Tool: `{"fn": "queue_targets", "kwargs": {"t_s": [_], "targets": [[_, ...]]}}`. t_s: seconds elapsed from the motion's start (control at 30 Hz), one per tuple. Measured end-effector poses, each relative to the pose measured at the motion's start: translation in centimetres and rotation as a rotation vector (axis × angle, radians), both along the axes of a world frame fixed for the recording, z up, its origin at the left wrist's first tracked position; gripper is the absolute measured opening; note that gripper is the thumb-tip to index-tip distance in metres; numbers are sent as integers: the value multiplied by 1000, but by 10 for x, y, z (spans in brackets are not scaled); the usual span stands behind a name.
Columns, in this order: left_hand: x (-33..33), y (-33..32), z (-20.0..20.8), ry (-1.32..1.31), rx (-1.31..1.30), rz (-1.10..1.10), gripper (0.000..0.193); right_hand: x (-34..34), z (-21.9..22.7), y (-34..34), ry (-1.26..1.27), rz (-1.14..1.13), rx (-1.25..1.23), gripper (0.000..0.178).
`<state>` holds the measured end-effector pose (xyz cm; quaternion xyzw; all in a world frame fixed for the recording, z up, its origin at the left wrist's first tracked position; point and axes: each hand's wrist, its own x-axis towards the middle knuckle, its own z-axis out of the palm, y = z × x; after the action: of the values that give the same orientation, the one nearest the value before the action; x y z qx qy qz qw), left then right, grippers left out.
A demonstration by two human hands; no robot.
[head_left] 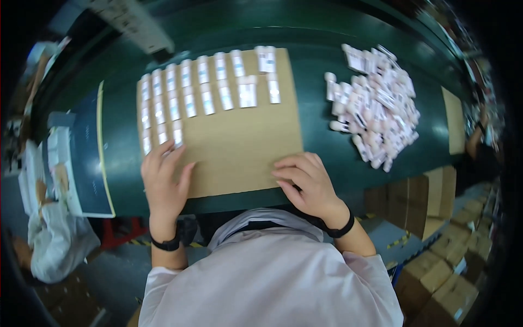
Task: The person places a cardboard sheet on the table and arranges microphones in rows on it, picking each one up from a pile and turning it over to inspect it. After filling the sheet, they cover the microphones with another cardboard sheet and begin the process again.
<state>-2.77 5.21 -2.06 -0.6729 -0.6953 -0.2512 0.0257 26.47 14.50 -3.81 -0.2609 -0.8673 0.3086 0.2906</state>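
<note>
Rows of small white bottles with pale rounded caps and printed labels (206, 101) lie on a brown cardboard sheet (239, 147). My left hand (165, 177) is over the sheet's lower left, thumb and fingers spread. Its fingertips reach the lower ends of two bottles in the third row, one being the rightmost bottle (177, 134); whether they touch is hard to tell. Above the sheet's lower right corner is my right hand (305, 180), its fingers loosely bent and apart, with nothing visible in it. Both wrists wear dark bands.
A heap of similar bottles (376, 106) lies on the green table (318, 131), right of the sheet. Beyond the sheet, a pale bar-shaped fixture (133, 24) juts over the table. Cardboard boxes (406, 204) stand at lower right. Another person (60, 240) is at the far left.
</note>
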Motion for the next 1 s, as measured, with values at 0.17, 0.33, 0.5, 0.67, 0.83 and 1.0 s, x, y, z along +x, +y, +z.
{"fn": "queue_targets", "kwargs": {"t_s": [0.17, 0.33, 0.5, 0.67, 0.83, 1.0], "targets": [[16, -2, 6, -150, 18, -9, 33, 41, 2, 12, -36, -264, 89, 20], [20, -1, 9, -198, 16, -29, 29, 83, 5, 23, -113, -632, 240, 22], [21, -3, 8, -232, -35, -20, 26, 108, 5, 23, -257, -815, 296, 25], [28, -3, 7, -243, -40, -18, 25, 116, -3, 20, -334, -865, 331, 25], [32, -1, 9, -237, -33, -31, 24, 118, -10, 21, -323, -850, 361, 22], [34, -1, 7, -289, -27, -52, 24, 123, -11, 18, -182, -797, 233, 22]]}}
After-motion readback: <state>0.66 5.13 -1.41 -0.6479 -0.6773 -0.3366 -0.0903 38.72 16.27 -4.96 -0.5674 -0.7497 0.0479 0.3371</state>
